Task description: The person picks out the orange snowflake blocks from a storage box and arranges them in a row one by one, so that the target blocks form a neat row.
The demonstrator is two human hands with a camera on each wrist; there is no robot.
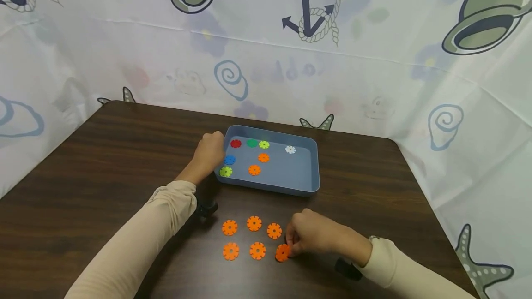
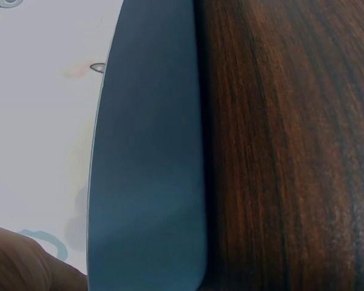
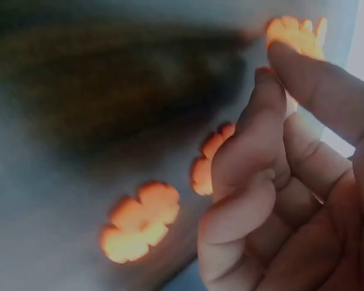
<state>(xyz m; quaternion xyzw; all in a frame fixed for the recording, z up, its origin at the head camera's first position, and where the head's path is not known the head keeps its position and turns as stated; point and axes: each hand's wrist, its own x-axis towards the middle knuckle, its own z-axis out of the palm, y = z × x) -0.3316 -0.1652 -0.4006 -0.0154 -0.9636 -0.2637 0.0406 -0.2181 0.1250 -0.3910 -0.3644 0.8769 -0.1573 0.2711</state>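
Observation:
My left hand (image 1: 209, 153) is at the left rim of a blue-grey tray (image 1: 270, 186), fingers curled over the edge. Its fingertips are hidden in the head view; the left wrist view shows part of the hand (image 2: 24, 264) beside the rim of the tray wall (image 2: 148, 151). My right hand (image 1: 313, 232) pinches an orange notched disc (image 1: 282, 253) between thumb and forefinger, tilted low over the table. Other orange notched discs (image 1: 257, 250) lie flat to its left, in two rows with the held one. The right wrist view shows the pinched disc (image 3: 294, 36) at the fingertips.
Inside the tray lie several notched discs: red (image 1: 235, 143), green (image 1: 252, 143), yellow-green (image 1: 226, 171), blue (image 1: 229, 160), orange (image 1: 254, 170) and white (image 1: 290, 150). Dark wooden table (image 1: 104, 174) extends around them. A printed cloth (image 1: 266, 59) hangs behind the table.

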